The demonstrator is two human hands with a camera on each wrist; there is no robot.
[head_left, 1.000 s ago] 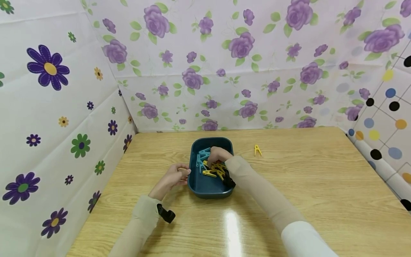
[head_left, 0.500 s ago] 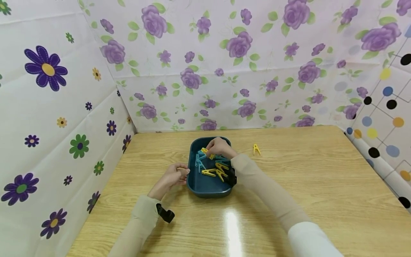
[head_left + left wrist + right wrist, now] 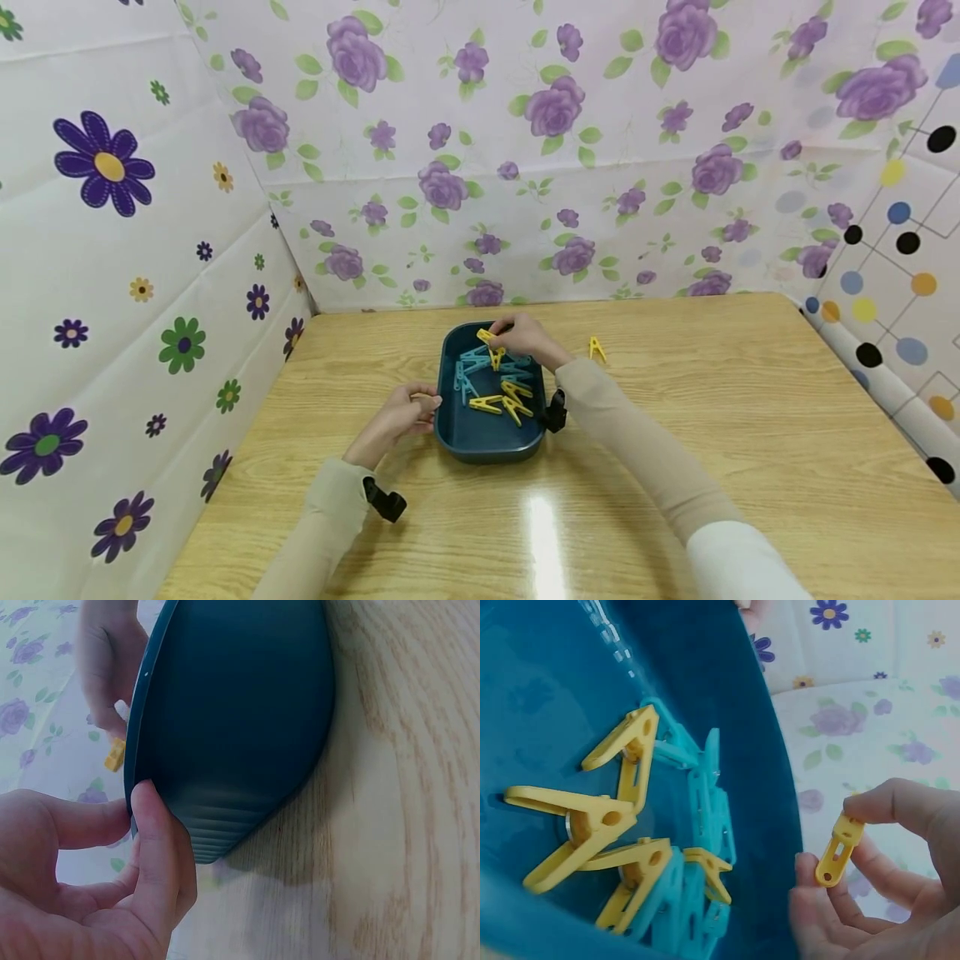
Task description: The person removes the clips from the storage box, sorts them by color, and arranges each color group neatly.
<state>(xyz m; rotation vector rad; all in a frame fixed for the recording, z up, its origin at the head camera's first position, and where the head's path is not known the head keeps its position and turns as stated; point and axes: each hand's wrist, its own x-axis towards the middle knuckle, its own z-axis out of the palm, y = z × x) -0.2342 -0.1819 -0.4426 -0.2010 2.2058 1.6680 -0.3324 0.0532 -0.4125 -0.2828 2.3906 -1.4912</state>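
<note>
A dark blue plastic basin (image 3: 487, 440) stands on the table. My left hand (image 3: 401, 412) pinches its left rim between thumb and fingers, as the left wrist view shows on the basin wall (image 3: 247, 697). Between the thumb and fingertips of my right hand (image 3: 525, 339) is a yellow clothespin (image 3: 840, 851), raised over the basin's far end. Inside the basin lie several yellow clothespins (image 3: 581, 825), mostly toward the right and middle. Several light blue clothespins (image 3: 705, 799) are bunched at the far half, partly overlapped by yellow ones.
A single yellow clothespin (image 3: 596, 348) lies on the wooden table (image 3: 712, 400), right of the basin near the back. Floral cloth (image 3: 450, 225) hangs behind the table, and a flower-printed sheet (image 3: 180, 292) borders its left side. A dotted sheet (image 3: 885, 308) runs along the right.
My right hand has lifted a yellow clothespin from the pile and moved it up toward the basin's far rim. My left hand has stayed on the left rim.
</note>
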